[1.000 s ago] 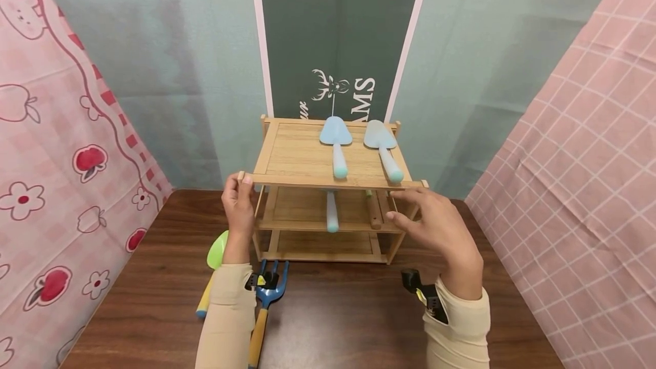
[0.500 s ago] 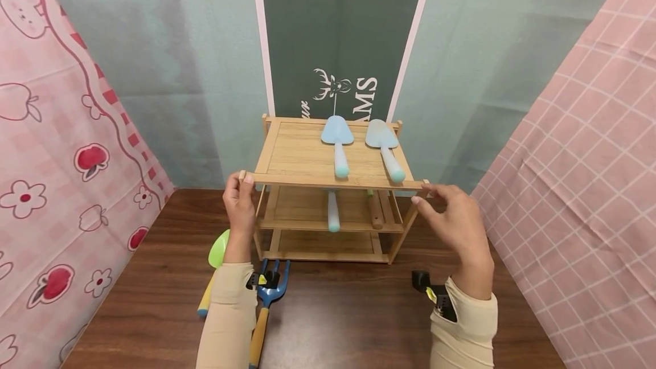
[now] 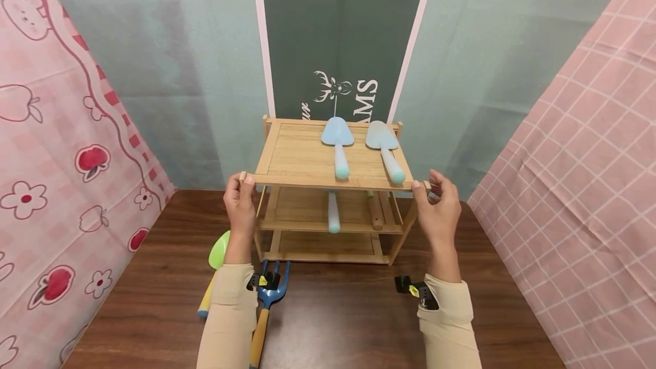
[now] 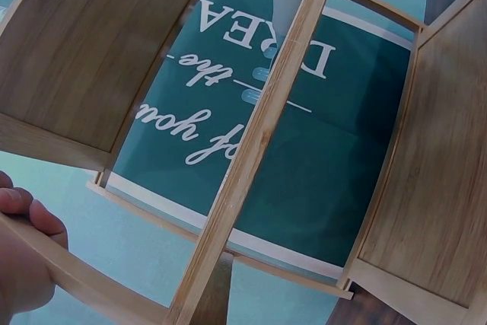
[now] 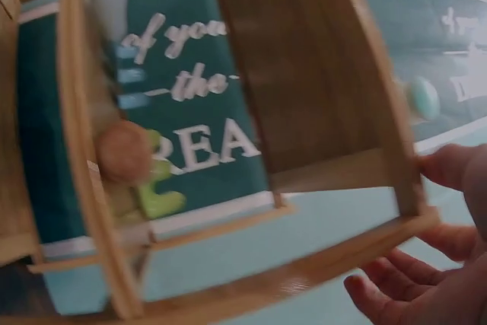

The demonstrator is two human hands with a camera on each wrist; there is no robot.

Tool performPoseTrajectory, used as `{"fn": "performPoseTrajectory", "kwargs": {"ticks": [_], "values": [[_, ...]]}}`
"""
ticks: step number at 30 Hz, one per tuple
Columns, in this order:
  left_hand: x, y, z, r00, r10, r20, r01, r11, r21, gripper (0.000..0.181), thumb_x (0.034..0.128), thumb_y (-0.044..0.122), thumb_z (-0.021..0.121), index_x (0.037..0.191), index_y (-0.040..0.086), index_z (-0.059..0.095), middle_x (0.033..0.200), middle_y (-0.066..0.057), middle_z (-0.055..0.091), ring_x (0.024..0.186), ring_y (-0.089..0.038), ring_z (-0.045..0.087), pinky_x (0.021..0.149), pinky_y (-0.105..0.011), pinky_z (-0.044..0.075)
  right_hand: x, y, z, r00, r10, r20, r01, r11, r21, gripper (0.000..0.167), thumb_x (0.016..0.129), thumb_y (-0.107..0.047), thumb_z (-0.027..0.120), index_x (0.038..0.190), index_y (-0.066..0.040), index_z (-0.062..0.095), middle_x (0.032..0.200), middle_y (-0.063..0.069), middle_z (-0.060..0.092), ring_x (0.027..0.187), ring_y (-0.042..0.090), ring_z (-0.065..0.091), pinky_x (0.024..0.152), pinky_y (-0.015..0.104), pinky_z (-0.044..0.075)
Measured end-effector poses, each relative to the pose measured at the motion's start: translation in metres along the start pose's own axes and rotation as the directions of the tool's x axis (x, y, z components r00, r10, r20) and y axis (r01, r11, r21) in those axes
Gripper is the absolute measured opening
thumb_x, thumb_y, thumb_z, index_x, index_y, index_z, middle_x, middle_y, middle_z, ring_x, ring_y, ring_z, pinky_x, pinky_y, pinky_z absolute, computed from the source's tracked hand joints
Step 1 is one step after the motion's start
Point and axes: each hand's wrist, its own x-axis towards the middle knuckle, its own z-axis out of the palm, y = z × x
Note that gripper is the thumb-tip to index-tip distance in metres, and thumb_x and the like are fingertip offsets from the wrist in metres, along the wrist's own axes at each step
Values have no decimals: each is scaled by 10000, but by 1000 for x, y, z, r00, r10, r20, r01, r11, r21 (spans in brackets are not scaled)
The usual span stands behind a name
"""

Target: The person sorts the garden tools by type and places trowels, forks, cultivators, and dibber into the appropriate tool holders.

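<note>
A three-tier wooden rack (image 3: 307, 180) stands on the table. My left hand (image 3: 240, 204) grips its top front left corner, thumb on top; the left wrist view shows that hand (image 4: 23, 256) curled at the frame. At the top front right corner my right hand (image 3: 438, 209) holds on, thumb on the edge and fingers behind; in the right wrist view the hand (image 5: 449, 256) is around the corner post. On the top shelf lie a blue scoop (image 3: 337, 132) and a paler scoop (image 3: 381, 135). The middle shelf bears a white-handled tool (image 3: 333, 212) and a brown-handled one (image 3: 376, 212).
On the dark wooden table (image 3: 338, 323), left of the rack, lies a green shovel with a yellow handle (image 3: 218, 250). A blue fork (image 3: 271, 295) with an orange-yellow handle lies partly behind my left sleeve. Patterned cloths (image 3: 579, 175) hang at the sides.
My right hand has moved right from beneath the top shelf's front edge to its right corner and taken hold there. The left hand keeps its grip; the rack and tools look unmoved.
</note>
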Motion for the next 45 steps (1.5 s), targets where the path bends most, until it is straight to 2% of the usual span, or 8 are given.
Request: {"fn": "performPoseTrajectory", "kwargs": {"ticks": [4, 10, 15, 20, 29, 36, 41, 45], "values": [[-1, 0, 1, 1000, 2, 3, -1, 1000, -9, 85, 910, 37, 512, 897, 98, 569, 690, -6, 433, 595, -94, 391, 561, -222, 330, -3, -2, 5, 994, 113, 4, -112, 980, 164, 480, 885, -187, 619, 1303, -6, 467, 1123, 115, 505, 895, 152, 511, 759, 280, 409], [0, 0, 0, 1000, 17, 6, -17, 1000, 0, 69, 913, 48, 514, 896, 92, 564, 691, 10, 432, 589, -116, 375, 555, -218, 320, -5, -2, 15, 990, 140, 20, -138, 920, 366, 368, 919, -105, 556, 1227, 81, 477, 929, 69, 526, 777, 149, 529, 721, 263, 422], [0, 0, 0, 1000, 9, 3, -9, 1000, -8, 76, 914, 43, 511, 895, 95, 562, 680, 16, 423, 582, -124, 365, 548, -220, 312, -4, 9, 28, 988, 150, -32, -110, 842, 528, 190, 916, -61, 544, 1064, 58, 529, 800, 37, 528, 745, 208, 535, 736, 292, 436], [0, 0, 1, 1000, 5, 6, -5, 1000, 8, 65, 913, 49, 511, 906, 87, 564, 685, 15, 427, 585, -116, 375, 553, -228, 314, -4, 10, 33, 984, 150, -99, -64, 806, 588, 52, 889, -10, 551, 938, -24, 559, 756, 22, 508, 696, 151, 489, 668, 221, 412], [-1, 5, 0, 999, -51, 17, 51, 999, 9, 72, 927, 61, 510, 906, 117, 550, 692, 17, 423, 615, -132, 372, 582, -246, 314, -5, 10, 35, 982, 159, -99, -66, 787, 614, 70, 883, -2, 555, 911, -66, 554, 712, 18, 473, 644, 131, 449, 631, 215, 387], [-3, 4, 0, 998, -57, 27, 56, 998, 15, 65, 937, 62, 497, 935, 99, 550, 684, 18, 410, 596, -102, 358, 566, -226, 304, -4, 11, 35, 980, 172, -98, -78, 788, 611, 72, 883, -3, 556, 897, -73, 562, 721, 20, 502, 645, 144, 461, 617, 237, 389], [-5, 12, 2, 996, -87, 7, 86, 992, 95, 104, 960, 87, 482, 998, 17, 548, 769, -15, 491, 715, -128, 475, 685, -239, 388, -3, 10, 34, 984, 158, -87, -71, 782, 619, 54, 883, 10, 545, 911, -34, 559, 723, 21, 513, 634, 125, 467, 600, 228, 391], [-10, 34, 5, 991, -131, 21, 123, 966, 226, 265, 970, 82, 462, 1156, -99, 516, 961, -34, 545, 942, -144, 504, 839, -268, 377, -5, 1, 33, 985, 148, -92, -60, 784, 618, 57, 873, 30, 531, 911, -6, 553, 706, 19, 515, 611, 104, 467, 582, 201, 387]]}}
